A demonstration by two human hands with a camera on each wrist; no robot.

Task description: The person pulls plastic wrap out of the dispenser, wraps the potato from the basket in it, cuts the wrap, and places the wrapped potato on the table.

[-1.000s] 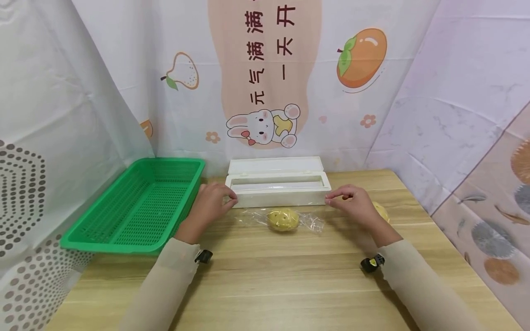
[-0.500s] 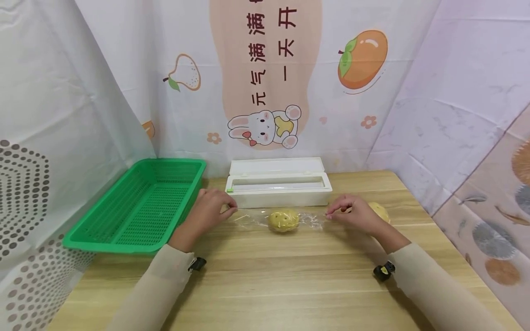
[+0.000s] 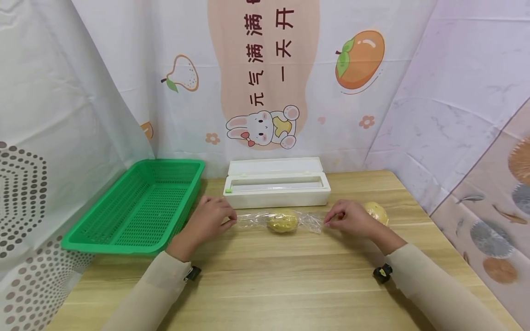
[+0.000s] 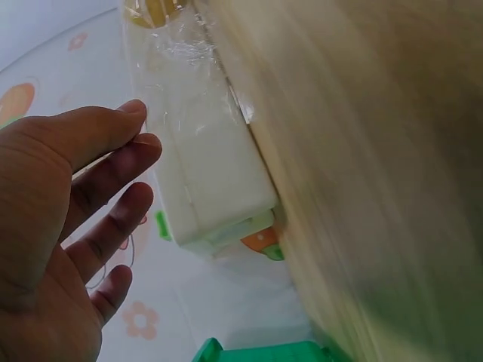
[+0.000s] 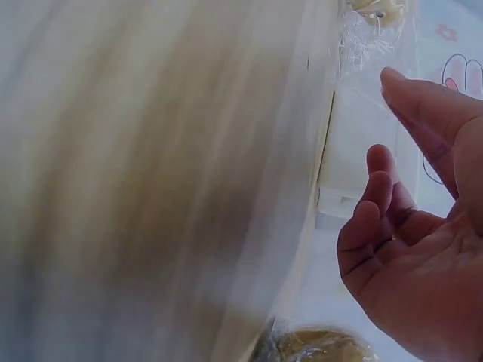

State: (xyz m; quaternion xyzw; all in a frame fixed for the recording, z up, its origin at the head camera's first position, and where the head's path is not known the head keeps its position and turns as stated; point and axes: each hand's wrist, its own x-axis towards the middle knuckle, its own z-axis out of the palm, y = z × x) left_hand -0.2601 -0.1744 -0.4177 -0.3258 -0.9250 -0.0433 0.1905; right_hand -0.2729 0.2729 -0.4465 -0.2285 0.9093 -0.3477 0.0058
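Observation:
A yellow potato (image 3: 283, 221) lies on the table in front of the white cling film box, with a strip of clear cling film (image 3: 252, 220) over it and out to both sides. My left hand (image 3: 210, 216) pinches the film's left end between thumb and index finger, which meet at its edge in the left wrist view. At the other end, my right hand (image 3: 349, 218) pinches the film with thumb and index finger; its remaining fingers are curled in the right wrist view. The cling film box (image 3: 277, 198) stands behind with its lid up and a green slider (image 3: 228, 190) at its left end.
A green plastic basket (image 3: 178, 230) sits to the left, close to my left forearm. Beyond my right wrist lies a second potato (image 3: 377, 212), wrapped in film. A printed curtain (image 3: 182, 124) hangs directly behind the box.
Both hands have come from the box's front corners toward me and down to the film's ends beside the potato. The green slider, hidden at first, now shows at the box's left end.

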